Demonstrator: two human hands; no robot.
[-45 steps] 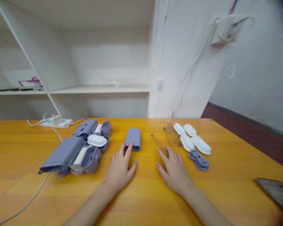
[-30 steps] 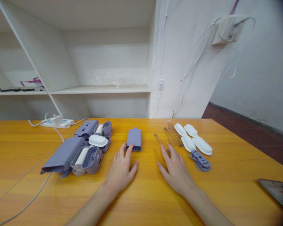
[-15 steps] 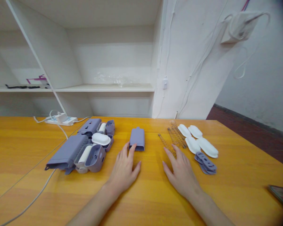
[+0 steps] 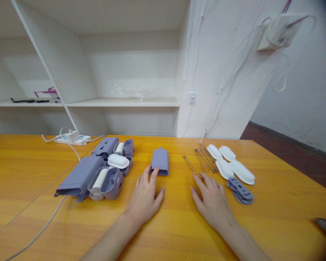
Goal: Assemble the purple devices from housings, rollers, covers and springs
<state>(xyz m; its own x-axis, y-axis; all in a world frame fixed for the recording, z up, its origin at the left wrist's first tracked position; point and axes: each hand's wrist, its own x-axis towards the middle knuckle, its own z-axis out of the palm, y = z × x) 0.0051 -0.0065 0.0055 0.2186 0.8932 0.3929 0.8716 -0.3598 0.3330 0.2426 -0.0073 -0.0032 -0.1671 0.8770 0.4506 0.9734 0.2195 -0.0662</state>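
By right hand (image 4: 213, 200), wire coil (image 4: 190, 165)

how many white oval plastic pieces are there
5: four white oval plastic pieces lie right of the metal coil springs; the fifth piece sits among purple plastic parts at left. Others may be hidden.

On the white shelf (image 4: 122, 103) lies some clear plastic (image 4: 137, 93). In front of the shelf, lower, lies a power strip (image 4: 83, 140). Right of the shelf, the wall (image 4: 222, 40) carries a small box (image 4: 192, 97) and, higher, a bigger box (image 4: 275, 32).
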